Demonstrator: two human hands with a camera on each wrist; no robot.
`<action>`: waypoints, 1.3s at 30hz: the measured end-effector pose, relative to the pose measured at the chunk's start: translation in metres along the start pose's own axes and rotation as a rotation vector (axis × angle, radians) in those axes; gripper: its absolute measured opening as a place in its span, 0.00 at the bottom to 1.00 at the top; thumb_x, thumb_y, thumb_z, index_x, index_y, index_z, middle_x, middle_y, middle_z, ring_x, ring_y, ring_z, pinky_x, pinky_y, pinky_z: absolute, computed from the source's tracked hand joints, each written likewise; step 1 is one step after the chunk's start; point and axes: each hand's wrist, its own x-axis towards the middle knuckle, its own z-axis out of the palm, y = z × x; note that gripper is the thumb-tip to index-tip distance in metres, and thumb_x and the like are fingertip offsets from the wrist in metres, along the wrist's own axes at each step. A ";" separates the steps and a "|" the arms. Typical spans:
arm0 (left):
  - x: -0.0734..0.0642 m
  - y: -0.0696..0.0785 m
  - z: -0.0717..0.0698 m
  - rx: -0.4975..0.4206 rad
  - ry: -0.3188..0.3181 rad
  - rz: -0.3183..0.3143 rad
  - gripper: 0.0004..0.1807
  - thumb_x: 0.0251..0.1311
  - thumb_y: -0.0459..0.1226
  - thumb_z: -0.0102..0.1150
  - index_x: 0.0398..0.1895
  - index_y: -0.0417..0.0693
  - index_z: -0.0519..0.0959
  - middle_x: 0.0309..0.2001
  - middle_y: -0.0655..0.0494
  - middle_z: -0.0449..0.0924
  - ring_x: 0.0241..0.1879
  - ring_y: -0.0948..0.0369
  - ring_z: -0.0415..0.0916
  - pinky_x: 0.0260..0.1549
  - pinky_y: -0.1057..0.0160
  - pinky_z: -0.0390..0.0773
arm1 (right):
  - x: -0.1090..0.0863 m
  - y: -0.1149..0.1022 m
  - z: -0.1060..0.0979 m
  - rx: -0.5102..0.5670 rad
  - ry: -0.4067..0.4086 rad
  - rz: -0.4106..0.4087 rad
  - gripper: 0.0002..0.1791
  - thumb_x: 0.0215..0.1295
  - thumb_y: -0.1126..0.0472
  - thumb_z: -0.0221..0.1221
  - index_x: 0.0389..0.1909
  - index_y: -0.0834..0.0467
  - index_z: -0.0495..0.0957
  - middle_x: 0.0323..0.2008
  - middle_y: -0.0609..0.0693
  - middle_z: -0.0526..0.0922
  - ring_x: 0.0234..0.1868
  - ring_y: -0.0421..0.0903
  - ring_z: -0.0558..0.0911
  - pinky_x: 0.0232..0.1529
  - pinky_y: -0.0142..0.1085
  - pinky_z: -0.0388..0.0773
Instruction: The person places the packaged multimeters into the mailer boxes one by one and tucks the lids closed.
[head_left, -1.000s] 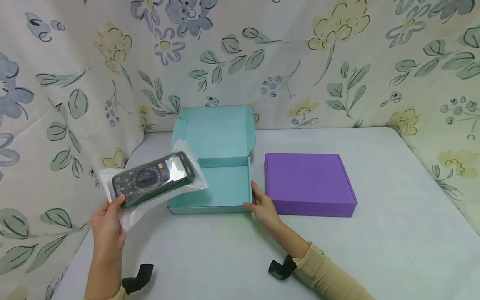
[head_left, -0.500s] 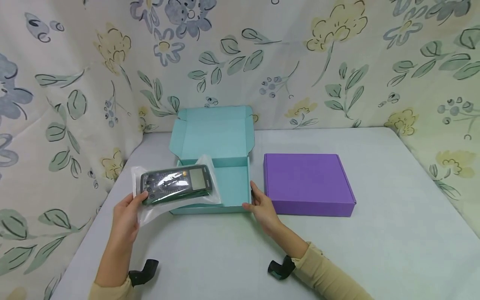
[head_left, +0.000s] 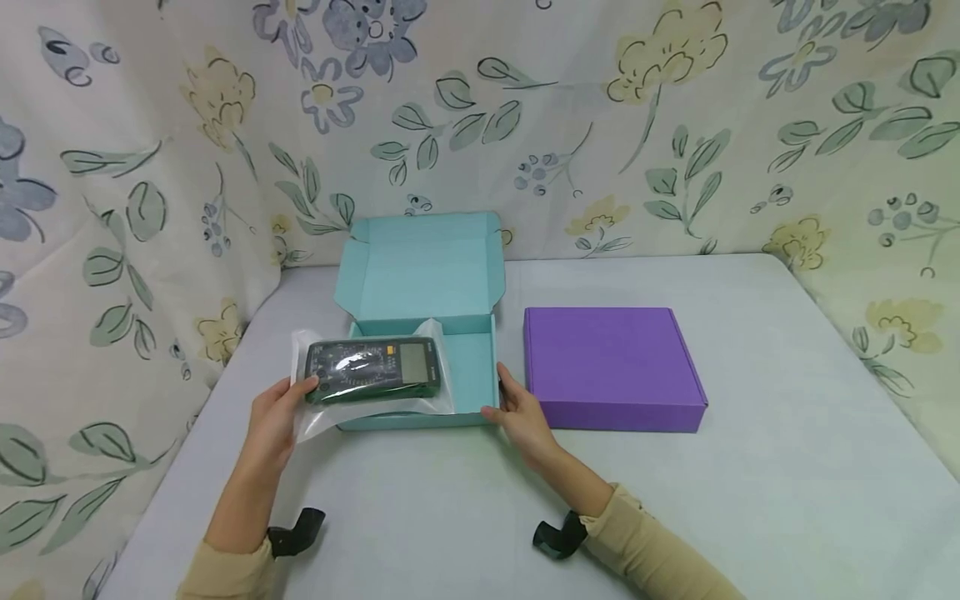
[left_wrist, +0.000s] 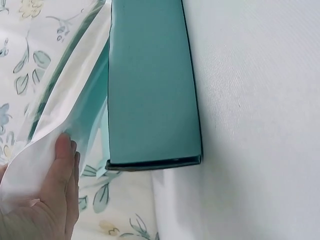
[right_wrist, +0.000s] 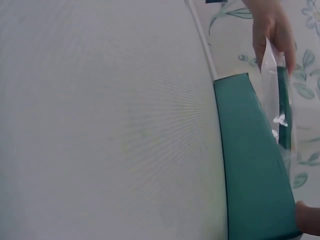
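A black-and-green multimeter [head_left: 372, 371] in a clear plastic bag [head_left: 302, 425] is held over the left part of a teal cardboard box [head_left: 472, 421], which stands with its lid [head_left: 427, 275] raised. My left hand [head_left: 268, 427] pinches the bagged multimeter at its left end, thumb on top. In the left wrist view the bag is above the box's edge, slightly tilted. My right hand [head_left: 528, 423] grips the box at its front right corner, the thumb on the front wall and the fingers along the right side. Only its thumb [right_wrist: 307, 218] shows in the right wrist view.
A closed purple box [head_left: 611, 367] stands to the right of the teal box, close to my right hand. Both boxes are on a white-covered table [head_left: 757, 467]. Behind and to the left hangs a floral curtain [head_left: 555, 125].
My left hand has brought the bagged multimeter rightward over the teal box and levelled it from a steeper tilt. My right hand has stayed on the box's corner.
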 end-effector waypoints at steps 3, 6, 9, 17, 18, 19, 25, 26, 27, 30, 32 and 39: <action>0.002 0.003 0.005 0.014 -0.042 0.008 0.35 0.73 0.41 0.46 0.73 0.27 0.50 0.71 0.37 0.51 0.59 0.57 0.61 0.39 0.80 0.72 | -0.001 0.000 0.000 0.001 0.002 -0.003 0.41 0.64 0.77 0.55 0.75 0.66 0.46 0.75 0.62 0.43 0.75 0.57 0.46 0.71 0.46 0.49; 0.005 0.006 0.011 0.035 -0.077 0.025 0.34 0.73 0.41 0.46 0.73 0.27 0.51 0.70 0.37 0.53 0.56 0.58 0.63 0.38 0.78 0.74 | -0.001 0.000 0.000 0.002 0.004 -0.007 0.41 0.64 0.78 0.55 0.75 0.66 0.46 0.75 0.62 0.43 0.75 0.57 0.46 0.71 0.46 0.49; 0.006 0.009 0.016 0.051 -0.097 0.037 0.34 0.73 0.41 0.46 0.72 0.28 0.52 0.70 0.37 0.55 0.55 0.57 0.64 0.37 0.77 0.75 | 0.000 0.001 0.000 0.004 -0.003 -0.016 0.41 0.64 0.78 0.54 0.75 0.66 0.45 0.75 0.62 0.43 0.75 0.58 0.46 0.71 0.46 0.49; 0.013 0.015 0.031 0.059 -0.145 0.050 0.33 0.73 0.41 0.46 0.72 0.28 0.53 0.69 0.37 0.56 0.60 0.53 0.62 0.38 0.76 0.75 | 0.000 0.001 0.000 0.002 -0.005 -0.028 0.42 0.64 0.78 0.55 0.75 0.65 0.45 0.75 0.62 0.45 0.74 0.58 0.48 0.70 0.46 0.53; 0.014 0.015 0.033 0.064 -0.146 0.048 0.33 0.73 0.42 0.46 0.72 0.28 0.54 0.69 0.37 0.57 0.60 0.53 0.63 0.38 0.76 0.75 | -0.001 0.001 0.000 0.000 -0.009 -0.034 0.42 0.64 0.78 0.55 0.75 0.66 0.45 0.75 0.63 0.44 0.74 0.58 0.49 0.70 0.46 0.53; 0.014 0.015 0.035 0.070 -0.149 0.047 0.33 0.73 0.42 0.46 0.72 0.28 0.54 0.69 0.37 0.58 0.60 0.52 0.63 0.38 0.76 0.75 | -0.001 0.002 0.000 0.000 -0.012 -0.037 0.42 0.64 0.78 0.55 0.75 0.66 0.45 0.75 0.63 0.44 0.74 0.58 0.49 0.69 0.47 0.54; 0.020 0.015 0.045 0.081 -0.168 0.038 0.33 0.73 0.41 0.47 0.72 0.28 0.53 0.70 0.36 0.56 0.64 0.49 0.59 0.52 0.66 0.74 | -0.001 0.001 0.001 0.006 -0.002 -0.027 0.42 0.64 0.78 0.55 0.75 0.66 0.46 0.75 0.63 0.45 0.74 0.58 0.50 0.68 0.46 0.57; 0.021 0.015 0.046 0.083 -0.169 0.035 0.34 0.73 0.41 0.47 0.72 0.28 0.53 0.71 0.36 0.56 0.65 0.49 0.59 0.53 0.64 0.73 | -0.001 0.001 0.001 0.006 -0.001 -0.025 0.42 0.63 0.78 0.55 0.75 0.66 0.46 0.75 0.63 0.45 0.73 0.58 0.50 0.68 0.46 0.57; 0.021 0.015 0.047 0.083 -0.172 0.034 0.34 0.72 0.41 0.47 0.72 0.28 0.53 0.71 0.35 0.55 0.65 0.49 0.58 0.55 0.61 0.72 | -0.001 0.001 0.001 0.005 -0.002 -0.024 0.42 0.63 0.78 0.55 0.75 0.66 0.46 0.75 0.63 0.45 0.73 0.58 0.50 0.68 0.46 0.57; 0.022 0.015 0.049 0.089 -0.173 0.026 0.34 0.72 0.41 0.47 0.72 0.29 0.53 0.71 0.35 0.54 0.64 0.49 0.58 0.58 0.55 0.69 | -0.001 0.002 0.001 0.002 -0.003 -0.023 0.42 0.63 0.78 0.55 0.75 0.66 0.46 0.75 0.63 0.45 0.74 0.58 0.50 0.68 0.45 0.58; 0.024 0.015 0.051 0.083 -0.183 0.029 0.34 0.73 0.41 0.47 0.72 0.29 0.53 0.71 0.35 0.54 0.64 0.48 0.58 0.59 0.54 0.68 | -0.001 0.001 0.001 0.001 -0.003 -0.024 0.42 0.63 0.78 0.55 0.75 0.66 0.45 0.75 0.64 0.45 0.73 0.59 0.51 0.68 0.46 0.58; 0.033 0.010 0.055 0.050 -0.188 0.067 0.39 0.68 0.45 0.54 0.70 0.24 0.56 0.73 0.32 0.48 0.72 0.43 0.46 0.69 0.49 0.53 | -0.001 0.001 0.000 -0.005 0.009 -0.019 0.42 0.64 0.78 0.55 0.75 0.65 0.46 0.74 0.64 0.46 0.73 0.59 0.52 0.67 0.46 0.60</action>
